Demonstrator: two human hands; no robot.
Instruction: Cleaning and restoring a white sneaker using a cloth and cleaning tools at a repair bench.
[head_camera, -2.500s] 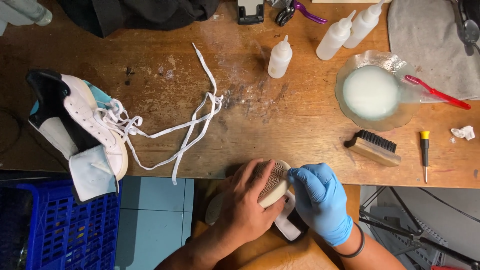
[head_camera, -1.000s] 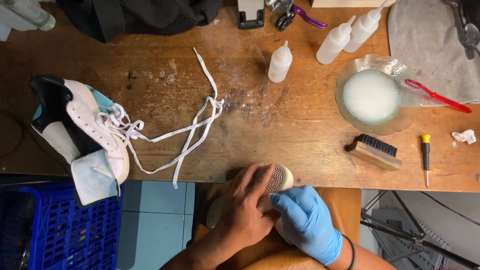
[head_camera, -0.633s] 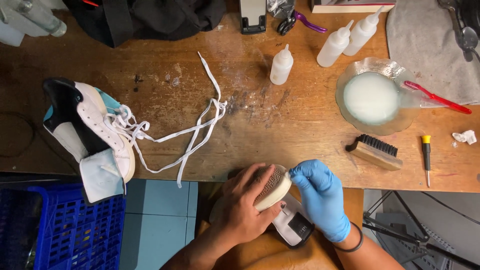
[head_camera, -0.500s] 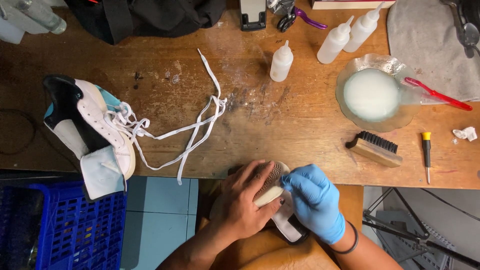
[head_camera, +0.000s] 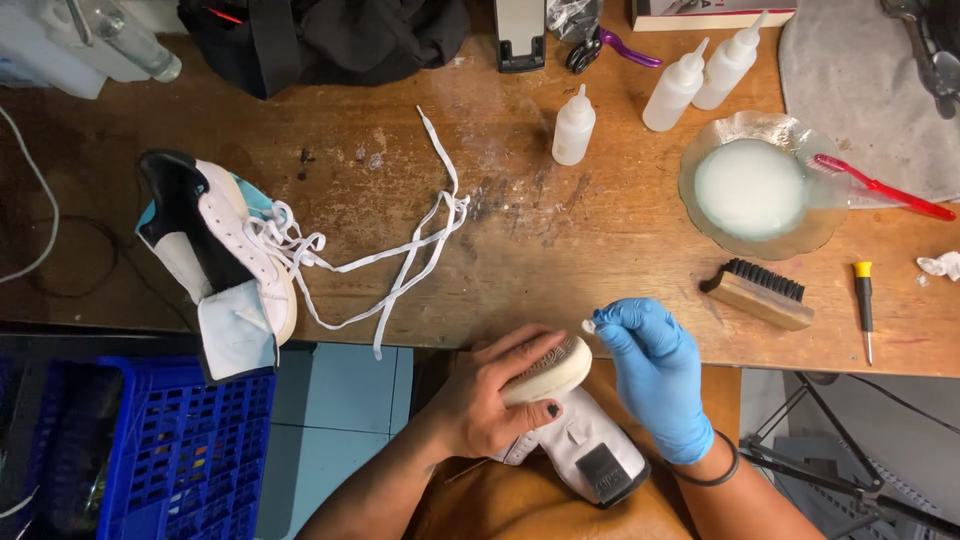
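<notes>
- The left hand, bare, grips a white shoe held over the lap, just below the near edge of the counter. Its fingers are closed around the toe end, with the ridged sole turned up toward the camera.
- The right hand, in a blue glove, has come off the sole. Half a second ago its fingertips were pressed against the sole edge; now they are lifted clear, just above and to the right of the toe.
- The right fingers are pinched shut on a small pale bit, held up at the counter edge. What the bit is cannot be told at this size.
- The shoe has rolled slightly since then: more of the tongue and heel shows below the left hand.
- Judgement: the rubbing contact on the sole is paused, and something has been picked from the sole or is being inspected.
- On the counter, unmoved: the second shoe at the left edge with its loose white lace trailing right; three squeeze bottles; a glass bowl of milky liquid; a red toothbrush; a wooden brush with dark bristles; a small screwdriver.
- A blue crate stands on the floor below left.
</notes>
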